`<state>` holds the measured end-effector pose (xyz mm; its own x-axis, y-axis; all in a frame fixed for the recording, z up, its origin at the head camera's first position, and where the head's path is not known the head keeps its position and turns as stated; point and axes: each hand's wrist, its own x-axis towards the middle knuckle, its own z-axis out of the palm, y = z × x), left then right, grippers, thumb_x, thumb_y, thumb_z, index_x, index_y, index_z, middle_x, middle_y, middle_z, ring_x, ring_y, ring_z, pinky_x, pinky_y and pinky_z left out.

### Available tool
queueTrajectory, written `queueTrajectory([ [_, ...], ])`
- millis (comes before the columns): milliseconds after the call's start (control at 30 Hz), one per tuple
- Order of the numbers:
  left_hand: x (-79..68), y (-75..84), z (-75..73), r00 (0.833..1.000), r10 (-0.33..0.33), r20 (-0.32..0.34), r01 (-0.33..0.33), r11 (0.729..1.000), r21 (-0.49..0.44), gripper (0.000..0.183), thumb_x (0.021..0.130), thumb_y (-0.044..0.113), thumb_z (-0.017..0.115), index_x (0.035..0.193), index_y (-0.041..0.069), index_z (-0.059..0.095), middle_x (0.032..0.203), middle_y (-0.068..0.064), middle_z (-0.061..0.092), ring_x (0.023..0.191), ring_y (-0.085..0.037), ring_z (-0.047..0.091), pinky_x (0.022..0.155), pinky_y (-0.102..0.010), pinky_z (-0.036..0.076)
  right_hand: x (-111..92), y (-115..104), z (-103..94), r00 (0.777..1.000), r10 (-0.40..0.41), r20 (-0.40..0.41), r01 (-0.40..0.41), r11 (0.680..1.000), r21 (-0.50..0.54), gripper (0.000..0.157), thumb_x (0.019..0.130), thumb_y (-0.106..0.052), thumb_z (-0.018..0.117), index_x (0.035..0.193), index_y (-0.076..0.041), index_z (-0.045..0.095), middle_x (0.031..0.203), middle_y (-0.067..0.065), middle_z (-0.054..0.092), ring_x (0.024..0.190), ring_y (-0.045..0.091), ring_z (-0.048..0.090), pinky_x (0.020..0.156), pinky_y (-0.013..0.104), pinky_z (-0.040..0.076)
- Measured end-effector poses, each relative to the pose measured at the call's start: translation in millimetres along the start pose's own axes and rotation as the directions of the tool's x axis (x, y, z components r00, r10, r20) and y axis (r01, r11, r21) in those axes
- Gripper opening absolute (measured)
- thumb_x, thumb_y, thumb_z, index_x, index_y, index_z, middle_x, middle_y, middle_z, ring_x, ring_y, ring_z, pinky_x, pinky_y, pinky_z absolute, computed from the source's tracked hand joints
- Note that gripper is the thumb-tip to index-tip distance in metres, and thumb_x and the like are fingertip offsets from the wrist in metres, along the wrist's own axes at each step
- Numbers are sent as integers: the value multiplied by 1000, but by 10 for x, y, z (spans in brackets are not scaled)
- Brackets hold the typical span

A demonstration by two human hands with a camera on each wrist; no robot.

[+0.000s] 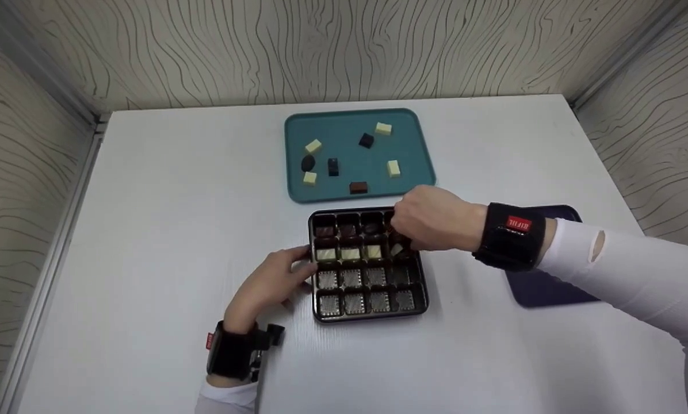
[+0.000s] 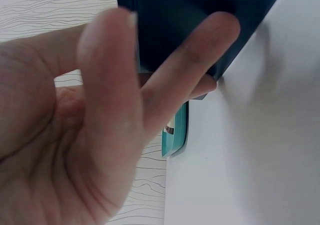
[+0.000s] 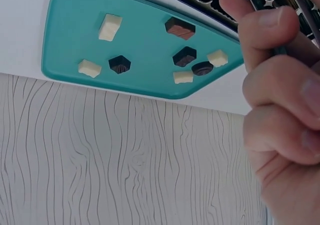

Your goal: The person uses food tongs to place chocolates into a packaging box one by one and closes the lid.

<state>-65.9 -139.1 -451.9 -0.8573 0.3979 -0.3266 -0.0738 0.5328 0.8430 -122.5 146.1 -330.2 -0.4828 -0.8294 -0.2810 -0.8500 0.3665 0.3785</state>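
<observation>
A black compartment box (image 1: pixel 426 287) stands on the table. Dark chocolates (image 1: pixel 348 230) lie in its far row and white chocolates (image 1: pixel 350 254) in the second; the two near rows show patterned bottoms. At the box's left wall, my left hand (image 1: pixel 272 282) touches the side with thumb and fingers extended. My right hand (image 1: pixel 436 218) is over the far right corner, fingers curled. It pinches slim dark tweezers (image 3: pixel 306 10), mostly hidden by the fingers. A pale chocolate (image 1: pixel 397 250) shows below this hand in the second row; whether the tweezers grip it is unclear.
Behind the box lies a teal tray (image 1: pixel 350 126) with several loose chocolates, white (image 1: pixel 393 168), dark (image 1: pixel 333 167) and brown (image 1: pixel 358 187). A dark purple tray (image 1: pixel 545 290) lies at the right, partly under the right forearm. Patterned walls (image 1: pixel 332 52) border the table.
</observation>
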Motion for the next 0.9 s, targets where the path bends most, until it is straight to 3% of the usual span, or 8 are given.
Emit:
queueTrajectory([
  [233, 4, 0, 3, 1000, 8, 12, -7, 1000, -16, 47, 109, 25, 56, 152, 6, 55, 117, -16, 77, 75, -22, 73, 61, -30, 57, -107, 212, -144, 998, 38, 49, -45, 989, 139, 59, 76, -44, 91, 56, -16, 43, 56, -9, 34, 53, 8, 29, 44, 27, 40],
  [367, -2, -2, -3, 1000, 8, 8, -8, 1000, -7, 44, 109, 26, 56, 149, 8, 58, 120, -15, 76, 76, -21, 72, 64, -31, 58, -176, 393, -223, 992, 125, 35, -130, 962, 242, 49, 78, -44, 89, 58, -13, 58, 54, -5, 49, 51, 11, 43, 49, 35, 49],
  [467, -7, -6, -4, 1000, -1, 1, 1, 1000, 3, 45, 108, 26, 56, 150, 8, 58, 126, -16, 74, 75, -20, 72, 67, -30, 57, -188, 496, -215, 979, 205, 20, -202, 935, 292, 42, 83, -41, 86, 63, -12, 64, 57, 1, 60, 51, 14, 49, 49, 35, 49],
  [633, -8, -7, -1, 1000, -12, -8, 12, 1000, 15, 50, 108, 25, 57, 153, 5, 53, 135, -18, 71, 71, -20, 70, 71, -30, 57, -128, 577, -59, 943, 331, -10, -310, 892, 330, 41, 89, -38, 83, 66, -10, 64, 55, 1, 54, 51, 13, 43, 47, 31, 41],
  [767, -3, -3, 2, 1000, -14, -12, 15, 1000, 21, 49, 108, 25, 57, 153, 4, 54, 137, -18, 71, 74, -20, 71, 75, -32, 59, -31, 607, 119, 916, 400, -20, -368, 860, 354, 47, 90, -38, 82, 63, -11, 55, 56, -3, 40, 53, 14, 38, 48, 28, 33],
  [900, 5, 3, 9, 1000, -27, 1, 27, 1000, 4, 51, 108, 26, 57, 154, 5, 52, 123, -18, 77, 71, -22, 73, 70, -32, 60, 97, 643, 305, 899, 439, 5, -403, 820, 407, 46, 91, -38, 81, 63, -10, 57, 57, -4, 38, 54, 14, 37, 49, 27, 30],
])
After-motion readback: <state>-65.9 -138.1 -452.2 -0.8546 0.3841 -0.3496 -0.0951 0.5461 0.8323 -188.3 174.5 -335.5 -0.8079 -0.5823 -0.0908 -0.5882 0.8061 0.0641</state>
